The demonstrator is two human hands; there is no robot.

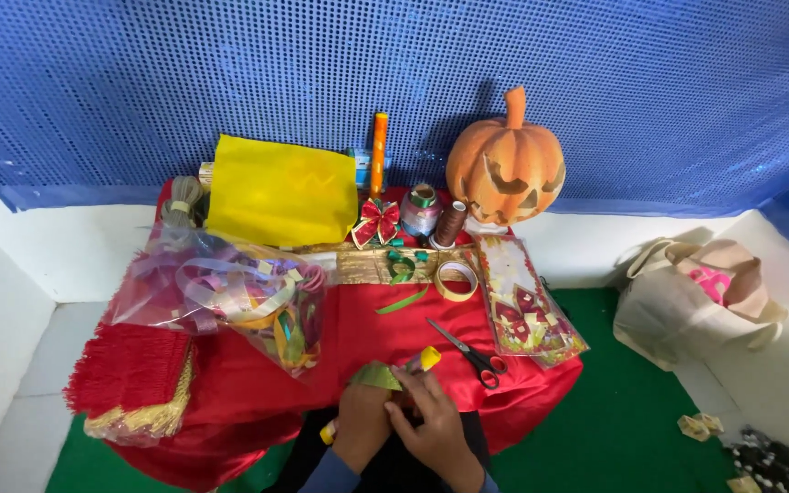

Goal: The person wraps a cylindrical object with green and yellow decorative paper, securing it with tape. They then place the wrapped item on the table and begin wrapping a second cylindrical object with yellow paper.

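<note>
Both my hands meet at the near edge of a table draped in red cloth point(367, 329). My left hand point(361, 422) and my right hand point(428, 422) pinch a small green and gold folded piece of ribbon point(376, 375) between them. A yellow-capped tube point(428, 358) pokes up behind my right hand's fingers, and a yellow end point(328, 433) shows below my left hand. Red-handled scissors point(472, 354) lie just right of my right hand.
A clear bag of coloured ribbons point(230, 297) lies at left beside a red fringed cloth point(130, 374). At the back stand a yellow bag point(280, 190), an orange tube point(379, 151), thread spools point(424, 210), a red bow point(376, 222) and a pumpkin lantern point(506, 169). A tape roll point(457, 279), a flat packet point(527, 301) and a beige tote point(696, 297) sit at right.
</note>
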